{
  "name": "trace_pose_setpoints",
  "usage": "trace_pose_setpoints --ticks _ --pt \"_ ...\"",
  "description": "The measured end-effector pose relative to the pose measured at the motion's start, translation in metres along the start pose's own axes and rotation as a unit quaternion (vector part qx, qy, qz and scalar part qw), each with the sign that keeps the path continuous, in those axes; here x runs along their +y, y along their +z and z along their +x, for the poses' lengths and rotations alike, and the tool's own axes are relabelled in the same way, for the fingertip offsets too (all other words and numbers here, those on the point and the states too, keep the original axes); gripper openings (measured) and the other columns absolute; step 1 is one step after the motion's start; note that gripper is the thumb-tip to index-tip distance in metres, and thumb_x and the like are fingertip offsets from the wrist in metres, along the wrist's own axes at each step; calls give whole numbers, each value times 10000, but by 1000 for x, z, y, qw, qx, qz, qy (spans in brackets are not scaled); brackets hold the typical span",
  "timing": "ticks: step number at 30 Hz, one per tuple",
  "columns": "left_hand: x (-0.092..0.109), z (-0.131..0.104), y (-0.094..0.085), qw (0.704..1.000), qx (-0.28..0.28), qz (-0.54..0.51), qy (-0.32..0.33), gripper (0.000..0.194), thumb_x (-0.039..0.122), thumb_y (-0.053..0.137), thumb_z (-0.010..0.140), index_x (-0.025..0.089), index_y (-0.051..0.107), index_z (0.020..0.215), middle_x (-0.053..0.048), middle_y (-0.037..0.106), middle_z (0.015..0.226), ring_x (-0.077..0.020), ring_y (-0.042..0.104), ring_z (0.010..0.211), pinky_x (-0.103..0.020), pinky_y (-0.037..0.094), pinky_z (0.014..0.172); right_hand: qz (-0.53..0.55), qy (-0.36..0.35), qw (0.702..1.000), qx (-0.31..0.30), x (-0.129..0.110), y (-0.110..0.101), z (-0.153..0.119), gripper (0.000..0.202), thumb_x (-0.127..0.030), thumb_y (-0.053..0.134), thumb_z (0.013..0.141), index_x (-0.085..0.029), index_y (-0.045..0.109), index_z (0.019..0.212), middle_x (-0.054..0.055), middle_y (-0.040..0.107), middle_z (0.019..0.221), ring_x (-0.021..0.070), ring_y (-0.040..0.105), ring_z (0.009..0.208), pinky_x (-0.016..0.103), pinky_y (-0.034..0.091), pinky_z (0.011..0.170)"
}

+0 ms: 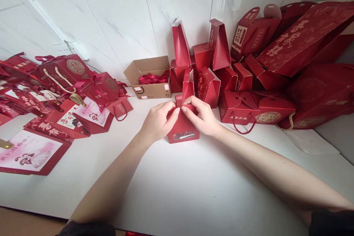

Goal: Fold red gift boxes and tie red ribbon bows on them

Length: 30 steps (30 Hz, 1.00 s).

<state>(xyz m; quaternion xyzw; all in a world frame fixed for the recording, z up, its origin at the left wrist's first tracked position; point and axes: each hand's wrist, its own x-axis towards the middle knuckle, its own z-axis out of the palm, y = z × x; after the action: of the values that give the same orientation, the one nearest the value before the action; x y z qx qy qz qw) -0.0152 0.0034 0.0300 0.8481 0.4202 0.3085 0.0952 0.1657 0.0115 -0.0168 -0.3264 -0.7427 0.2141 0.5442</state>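
The red gift box (181,127) stands on the white counter (177,184), nearer the person than the cardboard carton (155,91) and slightly to its right. The left grip (163,121) and the right grip (201,116) are both pinched on the box's top edge, thumb tips almost meeting. Red ribbons (153,78) lie inside the carton. Left of the carton sit decorated boxes, among them a box with twisted rope handles (59,70); right of it, a handled box (257,107) rests before red cartons stacked against the wall.
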Motion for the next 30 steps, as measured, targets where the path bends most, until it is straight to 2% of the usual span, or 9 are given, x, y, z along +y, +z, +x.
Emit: trace_pose_setpoints --ticks 16,21,24,30 --pt "-4 1 0 1000 -6 5 19 235 238 445 947 199 403 719 33 388 625 -121 365 571 -267 308 568 3 -2 1000 5 0 1 -1 112 -304 502 960 -219 513 887 14 575 848 156 539 766 288 441 707" --pt "-6 0 2 999 10 22 39 175 259 534 890 199 446 752 26 450 644 -130 418 587 -267 325 569 11 -6 1000 4 -1 1 0 103 -288 509 957 -213 510 886 15 571 853 156 533 773 288 435 720" --pt "-6 0 3 999 8 20 35 159 263 516 908 198 468 771 19 476 657 -134 438 599 -268 330 574 22 -4 1000 0 -2 0 0 115 -285 480 973 -213 511 889 10 556 839 150 522 758 284 430 715" --pt "-6 0 2 1000 -1 14 27 225 253 478 937 199 402 733 32 422 640 -122 396 586 -263 321 576 18 3 1000 6 -2 1 0 117 -296 507 964 -214 515 881 12 570 844 152 531 769 288 434 718"
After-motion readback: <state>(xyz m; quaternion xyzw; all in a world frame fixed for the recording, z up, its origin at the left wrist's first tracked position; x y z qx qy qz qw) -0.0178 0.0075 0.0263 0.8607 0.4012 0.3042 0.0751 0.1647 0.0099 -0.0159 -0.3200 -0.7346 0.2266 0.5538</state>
